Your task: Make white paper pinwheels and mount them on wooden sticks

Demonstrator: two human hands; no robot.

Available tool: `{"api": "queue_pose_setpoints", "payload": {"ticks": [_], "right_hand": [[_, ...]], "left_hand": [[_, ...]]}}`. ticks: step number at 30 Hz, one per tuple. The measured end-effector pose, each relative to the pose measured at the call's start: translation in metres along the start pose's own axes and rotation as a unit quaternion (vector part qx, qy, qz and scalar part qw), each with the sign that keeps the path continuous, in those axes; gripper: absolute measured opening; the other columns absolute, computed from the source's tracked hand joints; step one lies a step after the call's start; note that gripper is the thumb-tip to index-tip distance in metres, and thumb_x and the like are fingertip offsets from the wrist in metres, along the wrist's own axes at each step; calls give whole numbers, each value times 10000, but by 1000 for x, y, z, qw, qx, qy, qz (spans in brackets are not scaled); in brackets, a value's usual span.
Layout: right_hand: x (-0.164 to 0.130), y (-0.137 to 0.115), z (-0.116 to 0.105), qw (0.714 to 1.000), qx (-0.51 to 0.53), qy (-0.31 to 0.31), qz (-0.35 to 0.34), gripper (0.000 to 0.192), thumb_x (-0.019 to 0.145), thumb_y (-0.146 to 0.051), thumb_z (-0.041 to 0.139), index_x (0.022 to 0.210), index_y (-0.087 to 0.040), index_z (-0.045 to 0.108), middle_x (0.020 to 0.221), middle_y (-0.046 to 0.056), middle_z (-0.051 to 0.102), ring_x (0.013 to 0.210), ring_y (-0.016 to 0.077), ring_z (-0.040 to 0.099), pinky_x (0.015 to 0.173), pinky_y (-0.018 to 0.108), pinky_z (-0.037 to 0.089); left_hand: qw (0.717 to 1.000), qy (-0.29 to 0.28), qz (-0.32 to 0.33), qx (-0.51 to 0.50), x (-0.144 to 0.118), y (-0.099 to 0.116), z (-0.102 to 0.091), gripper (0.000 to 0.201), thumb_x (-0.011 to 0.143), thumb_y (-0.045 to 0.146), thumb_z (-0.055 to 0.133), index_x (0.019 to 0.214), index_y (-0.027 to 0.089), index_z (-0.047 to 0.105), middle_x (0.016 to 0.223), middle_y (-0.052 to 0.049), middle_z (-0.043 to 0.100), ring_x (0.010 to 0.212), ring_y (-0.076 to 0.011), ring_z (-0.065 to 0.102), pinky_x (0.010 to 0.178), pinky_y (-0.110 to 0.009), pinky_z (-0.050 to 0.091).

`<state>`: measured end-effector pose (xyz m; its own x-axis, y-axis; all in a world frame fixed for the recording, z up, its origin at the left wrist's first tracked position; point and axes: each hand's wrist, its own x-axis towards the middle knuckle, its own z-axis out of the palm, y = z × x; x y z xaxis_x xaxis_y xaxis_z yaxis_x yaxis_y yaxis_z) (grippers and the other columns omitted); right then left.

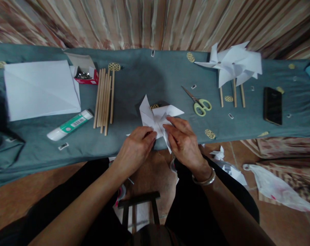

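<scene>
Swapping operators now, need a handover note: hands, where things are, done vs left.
Left hand and right hand both pinch the half-folded paper pinwheel at the table's near edge.
Wooden sticks, glue stick, blank paper sheets and a box of pins lie left; scissors right.
Done: finished pinwheels on sticks, far right.
Left: this one has no stick yet.

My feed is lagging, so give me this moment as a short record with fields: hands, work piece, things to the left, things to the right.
left hand: fingers pinch the folded white paper pinwheel
right hand: fingers press the same pinwheel
work piece: lies at the near edge of the grey-blue cloth table
left side: bundle of wooden sticks, white glue tube with green label, white paper sheets
right side: green-handled scissors, finished white pinwheels on sticks, black phone
</scene>
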<state>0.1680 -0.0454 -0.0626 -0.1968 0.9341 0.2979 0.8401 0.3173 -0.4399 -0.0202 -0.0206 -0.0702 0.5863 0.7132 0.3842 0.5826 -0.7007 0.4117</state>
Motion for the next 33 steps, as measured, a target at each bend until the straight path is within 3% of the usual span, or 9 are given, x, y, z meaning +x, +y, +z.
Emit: {"api": "queue_pose_setpoints", "payload": {"ticks": [26,33], "right_hand": [[-3,-1,0,1000,16,-17,15,346,920,-164,448,1183,-260,651,1358,64,566,1269,295,490,1039,521,464],[-3,-4,0,999,9,-38,10,403,922,-173,444,1289,-276,576,1405,65,511,1296,293,458,1059,515,447]], "left_hand": [[1000,-16,1,-7,2,2,2,220,953,161,438,1034,117,637,1010,-102,637,934,-198,607,801,-346,573],[1000,-23,2,-20,3,2,1,201,933,133,464,1023,90,639,1007,-118,638,932,-211,600,805,-350,561]]}}
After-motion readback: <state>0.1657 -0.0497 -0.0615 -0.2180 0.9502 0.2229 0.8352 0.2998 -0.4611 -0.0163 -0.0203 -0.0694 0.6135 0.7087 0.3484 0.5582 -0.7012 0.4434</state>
